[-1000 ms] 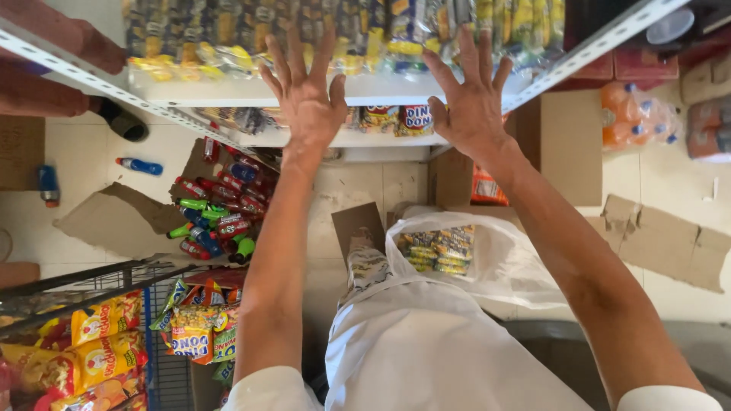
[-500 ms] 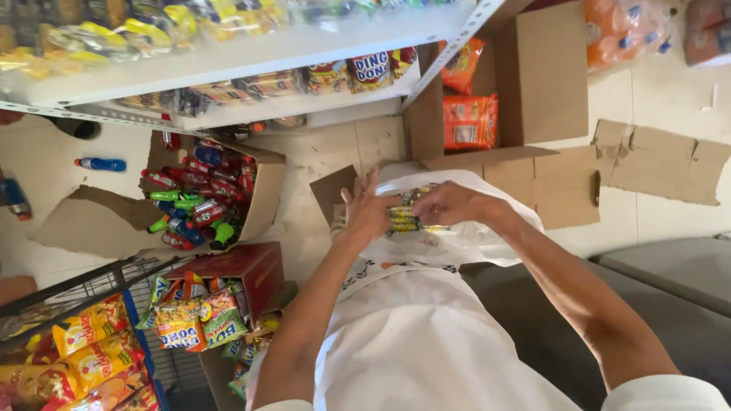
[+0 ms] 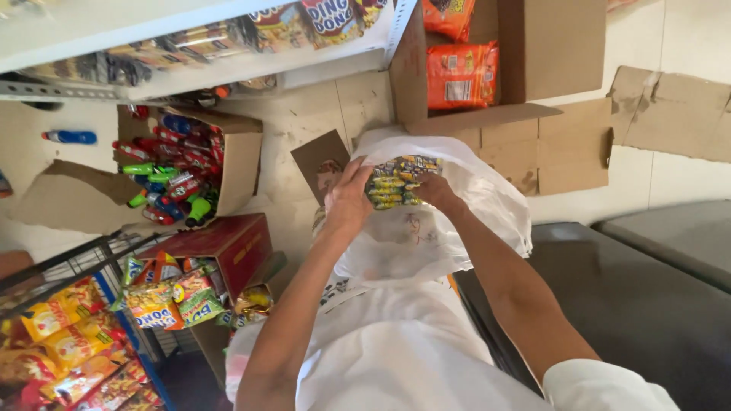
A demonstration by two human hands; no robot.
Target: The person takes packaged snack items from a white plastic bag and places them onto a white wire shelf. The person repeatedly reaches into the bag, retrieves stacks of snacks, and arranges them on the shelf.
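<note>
Both my hands reach into a white plastic bag (image 3: 487, 190) held open in front of my body. A stack of small yellow and dark wrapped snack packets (image 3: 397, 181) sits at the bag's mouth. My left hand (image 3: 349, 199) closes on the left end of the stack. My right hand (image 3: 434, 188) grips its right end, the fingers partly hidden behind the packets. The bag hangs over the floor below a white shelf (image 3: 190, 53).
An open carton of bottles (image 3: 179, 171) stands on the floor to the left. A carton with orange snack packs (image 3: 464, 72) lies ahead. A wire rack of yellow snack bags (image 3: 68, 335) is at lower left, a red box (image 3: 221, 243) beside it. Flattened cardboard (image 3: 670, 106) lies to the right.
A second ago both hands were up at the shelf with fingers spread. They have come down to the white bag and now hold the packet stack; the view has tilted down.
</note>
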